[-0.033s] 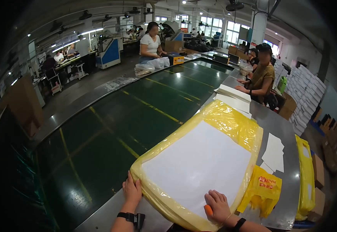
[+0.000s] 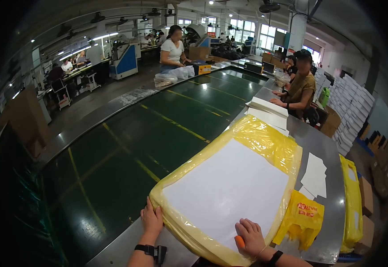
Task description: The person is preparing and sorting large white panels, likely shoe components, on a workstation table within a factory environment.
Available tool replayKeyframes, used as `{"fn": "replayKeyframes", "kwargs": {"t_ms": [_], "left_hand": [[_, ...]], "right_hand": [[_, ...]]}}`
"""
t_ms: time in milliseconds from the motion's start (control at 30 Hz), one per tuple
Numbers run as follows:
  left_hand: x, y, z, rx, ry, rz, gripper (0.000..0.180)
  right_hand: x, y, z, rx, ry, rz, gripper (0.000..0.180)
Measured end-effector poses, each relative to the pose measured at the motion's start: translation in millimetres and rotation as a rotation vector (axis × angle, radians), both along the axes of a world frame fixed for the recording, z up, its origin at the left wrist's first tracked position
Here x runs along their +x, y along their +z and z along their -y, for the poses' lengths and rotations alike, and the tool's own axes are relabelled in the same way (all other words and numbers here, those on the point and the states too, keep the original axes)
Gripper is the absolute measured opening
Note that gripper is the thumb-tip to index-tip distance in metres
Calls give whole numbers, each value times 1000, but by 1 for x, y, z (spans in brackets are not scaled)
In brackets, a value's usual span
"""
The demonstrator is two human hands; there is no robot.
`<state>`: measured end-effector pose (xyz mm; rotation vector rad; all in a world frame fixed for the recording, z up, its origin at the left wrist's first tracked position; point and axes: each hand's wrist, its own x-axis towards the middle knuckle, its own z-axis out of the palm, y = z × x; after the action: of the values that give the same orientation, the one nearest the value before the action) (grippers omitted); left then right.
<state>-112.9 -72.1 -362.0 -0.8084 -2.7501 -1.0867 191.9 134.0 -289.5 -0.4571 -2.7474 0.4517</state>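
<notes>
A stack of white sheets [image 2: 227, 187] lies in front of me, wrapped round its edges in clear yellow plastic film [image 2: 265, 138]. My left hand [image 2: 151, 219] rests against the near left corner of the film, fingers stretched along its side. On the near part of the white top sheet lies my right hand [image 2: 251, 236], fingers bent. A small orange object [image 2: 240, 242] sticks out under its thumb side; the rest is hidden by the hand, so I cannot make out its kind. Beside the stack, to the right, is a crumpled yellow plastic bag [image 2: 303, 218] with red print.
A green conveyor belt [image 2: 158, 138] with yellow lines runs along my left. White paper pieces [image 2: 315, 175] lie on the metal table [image 2: 300, 129]. Another yellow-wrapped bundle [image 2: 350, 204] stands at the right. One co-worker [image 2: 303, 86] handles sheets ahead; another [image 2: 174, 51] stands across the belt.
</notes>
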Motion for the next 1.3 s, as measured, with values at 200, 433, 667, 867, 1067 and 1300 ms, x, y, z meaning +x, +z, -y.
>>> {"fn": "replayKeyframes", "kwargs": {"t_ms": [200,433,667,867,1067,1300], "left_hand": [[1,3,-2,-4,7,17,62],[0,4,-2,-15,9,22,62],[-2,-2,-2,-15,4,-10,62],[0,0,-1,-29,-3,12,61],[0,1,0,-43,10,5,61],[-2,-4,-1,-41,9,9,62]], "right_hand": [[1,2,0,0,-19,30,45],[1,4,1,1,-19,43,46],[2,5,0,-4,-17,47,45],[3,0,-1,-10,-19,68,45],[3,-2,-2,-16,-11,78,46],[3,-2,-2,-2,-9,91,47]]}}
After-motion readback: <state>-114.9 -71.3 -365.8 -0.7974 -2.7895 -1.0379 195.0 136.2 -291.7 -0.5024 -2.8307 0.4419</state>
